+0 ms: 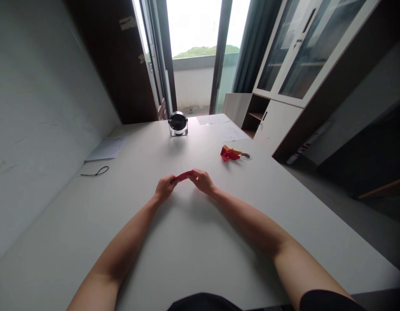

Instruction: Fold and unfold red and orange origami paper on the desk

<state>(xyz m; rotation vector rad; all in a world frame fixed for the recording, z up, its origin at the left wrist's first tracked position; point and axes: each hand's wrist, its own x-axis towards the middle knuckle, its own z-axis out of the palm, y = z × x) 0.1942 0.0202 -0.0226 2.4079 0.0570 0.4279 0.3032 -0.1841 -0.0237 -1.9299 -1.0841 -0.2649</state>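
A narrow red strip [184, 176], perhaps folded paper, is stretched between my two hands above the white table [187, 242]. Its left end is pinched by my left hand [165, 187], fingers closed. At the other end, my right hand [203, 180] grips it between thumb and fingers. The strip bows slightly upward in the middle. Beyond my right hand, a small heap of red and orange folded pieces [230, 153] lies on the table beside a white ring [246, 156], which may be a tape roll or a cable-hole rim.
A round black device in a silver stand [178, 124] stands at the table's far end. White sheets [230, 130] lie at the far right, more papers [106, 148] at the left by the wall. A black cable tie loop [102, 170] lies nearby. Cabinets [277, 123] stand beyond the right edge.
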